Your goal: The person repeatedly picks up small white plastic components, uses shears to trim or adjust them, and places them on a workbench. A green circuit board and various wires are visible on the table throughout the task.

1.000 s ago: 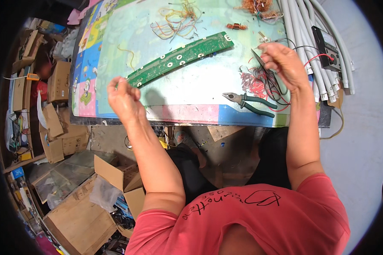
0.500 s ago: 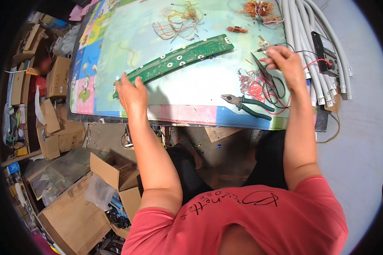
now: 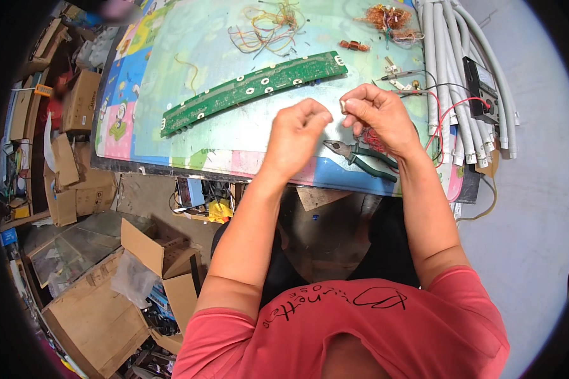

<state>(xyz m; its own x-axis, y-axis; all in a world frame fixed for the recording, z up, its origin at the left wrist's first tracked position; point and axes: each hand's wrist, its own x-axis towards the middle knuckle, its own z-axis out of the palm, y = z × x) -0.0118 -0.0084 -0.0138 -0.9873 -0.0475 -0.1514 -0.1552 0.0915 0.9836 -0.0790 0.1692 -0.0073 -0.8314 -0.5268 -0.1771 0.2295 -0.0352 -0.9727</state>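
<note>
Our right hand [image 3: 379, 117] pinched a small part [image 3: 343, 106]; our left hand [image 3: 300, 136], fingers curled narrow, hovered just beside it, pliers [image 3: 360, 159] below both

the long circuit board [image 3: 253, 88] is green with small white spots. the surface [image 3: 171, 57] has a pale blue-green mat with pink, yellow and blue picture squares at its edge. the pliers [image 3: 360, 158] have dark green handles. the hoses [image 3: 449, 57] are light grey. the shirt [image 3: 360, 328] is coral red.

A short-sleeved coral-red T-shirt [image 3: 373, 328] with dark printed script; forearms bare, no gloves.
</note>
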